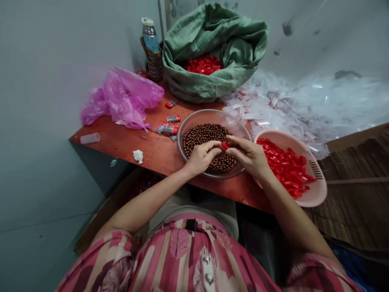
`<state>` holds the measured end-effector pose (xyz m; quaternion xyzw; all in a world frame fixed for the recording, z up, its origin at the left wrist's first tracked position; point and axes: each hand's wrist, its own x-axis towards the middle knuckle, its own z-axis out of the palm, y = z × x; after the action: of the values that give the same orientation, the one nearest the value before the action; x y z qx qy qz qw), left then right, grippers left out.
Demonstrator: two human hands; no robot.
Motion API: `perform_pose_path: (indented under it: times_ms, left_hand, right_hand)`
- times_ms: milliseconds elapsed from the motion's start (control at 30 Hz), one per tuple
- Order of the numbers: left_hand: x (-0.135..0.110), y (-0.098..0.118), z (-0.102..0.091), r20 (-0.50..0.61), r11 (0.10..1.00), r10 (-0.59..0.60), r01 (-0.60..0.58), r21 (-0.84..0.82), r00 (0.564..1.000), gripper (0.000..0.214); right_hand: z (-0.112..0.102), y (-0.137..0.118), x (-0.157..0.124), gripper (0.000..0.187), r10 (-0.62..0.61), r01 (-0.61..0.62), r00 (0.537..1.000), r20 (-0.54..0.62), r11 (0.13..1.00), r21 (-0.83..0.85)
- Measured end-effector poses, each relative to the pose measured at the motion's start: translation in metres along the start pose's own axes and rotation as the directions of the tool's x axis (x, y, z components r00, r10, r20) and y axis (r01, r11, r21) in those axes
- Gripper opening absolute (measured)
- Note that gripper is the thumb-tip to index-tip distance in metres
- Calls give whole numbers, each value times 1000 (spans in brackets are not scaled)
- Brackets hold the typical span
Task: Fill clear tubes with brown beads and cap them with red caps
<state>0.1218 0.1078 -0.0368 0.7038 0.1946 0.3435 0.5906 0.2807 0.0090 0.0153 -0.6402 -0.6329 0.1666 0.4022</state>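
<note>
Over a clear bowl (181, 142) of small brown balls (203, 136), my two hands meet at one small red plastic cap (225, 145). My right hand (249, 156) pinches the cap between thumb and fingers. From the other side, my left hand (203, 156) is closed with its fingertips against the same cap. Whether a clear tube is also between the fingers cannot be made out. Right of the bowl, a pink basket (317, 194) holds many loose red caps (284, 166), with my right forearm passing across its near side.
A green sack (200, 87) of red pieces stands behind the bowl. Clear plastic tubes (273, 105) are heaped at the back right. To the left lie red-capped filled tubes (170, 129), a pink plastic bag (124, 97), an uncapped clear tube (90, 138) and a bottle (150, 36).
</note>
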Motion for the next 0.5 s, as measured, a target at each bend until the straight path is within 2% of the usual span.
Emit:
perform_pose_path:
  times_ms: [33,100,167,233,367,433,500]
  left_hand:
    - [2,-2,0,-11,994,-37,36,-107,999,26]
    - [6,-7,-1,-14,946,-100,90,-311,995,31]
    - [8,-10,-2,-7,916,-118,107,-386,993,35]
    - [7,-10,-2,-21,948,-81,71,-309,997,30]
    - [0,-3,-2,6,999,13,-13,-51,1000,23]
    - [-3,-1,-2,24,998,60,-61,29,998,22]
    - [-3,0,-2,17,991,99,-101,91,995,21]
  right_hand:
    - [0,0,-1,34,89,-84,996,-23,979,184]
    - [0,1,-5,38,237,-197,971,-21,850,488]
    - [2,5,-10,39,325,-250,946,2,724,643]
    - [3,10,-13,38,381,-284,924,20,652,703]
    - [6,15,-9,38,417,-297,908,29,593,749]
    - [8,14,-5,39,430,-365,894,124,541,758]
    - [11,13,-2,40,442,-471,856,267,457,755]
